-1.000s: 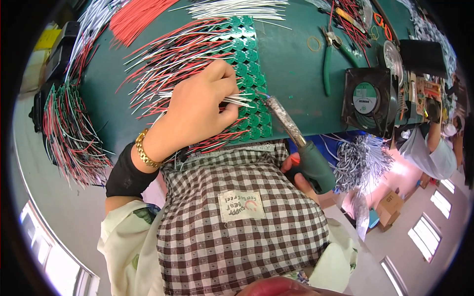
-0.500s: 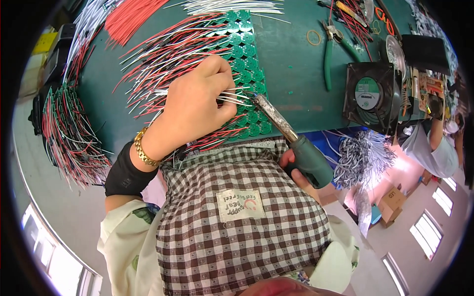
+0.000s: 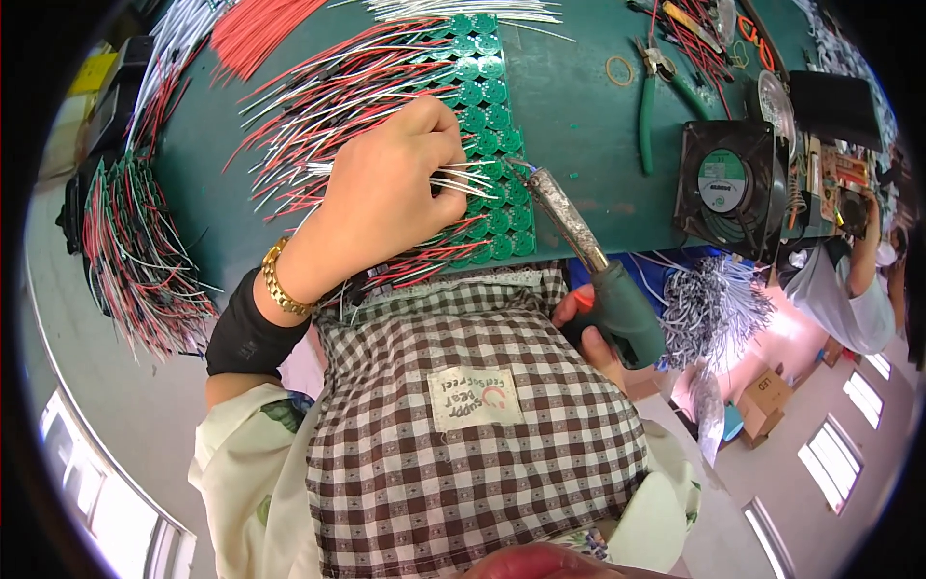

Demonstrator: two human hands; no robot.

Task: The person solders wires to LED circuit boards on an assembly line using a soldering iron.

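My left hand (image 3: pixel 400 179) is closed around a bunch of white wires (image 3: pixel 468 180), their ends poking out toward a panel of round green circuit boards (image 3: pixel 494 118). Red, white and black wires (image 3: pixel 338 106) fan out leftward from the panel, and my left hand lies over some of them. My right hand (image 3: pixel 590 328), partly hidden, grips the dark green handle of a soldering iron (image 3: pixel 574 227). The iron's tip is near the right edge of the panel, a little apart from the white wire ends.
Green-handled cutters (image 3: pixel 648 106) and a rubber band (image 3: pixel 619 69) lie right of the panel. A black fan (image 3: pixel 730 188) stands at the bench's right edge. Bundled red wires (image 3: pixel 260 37) lie at the far left; wired boards (image 3: pixel 145 261) hang over the left edge. Another person's arm (image 3: pixel 861 227) shows far right.
The soldering iron has moved right and its tip has drawn away from the white wire ends. My left hand still holds the wires, shifted only slightly.
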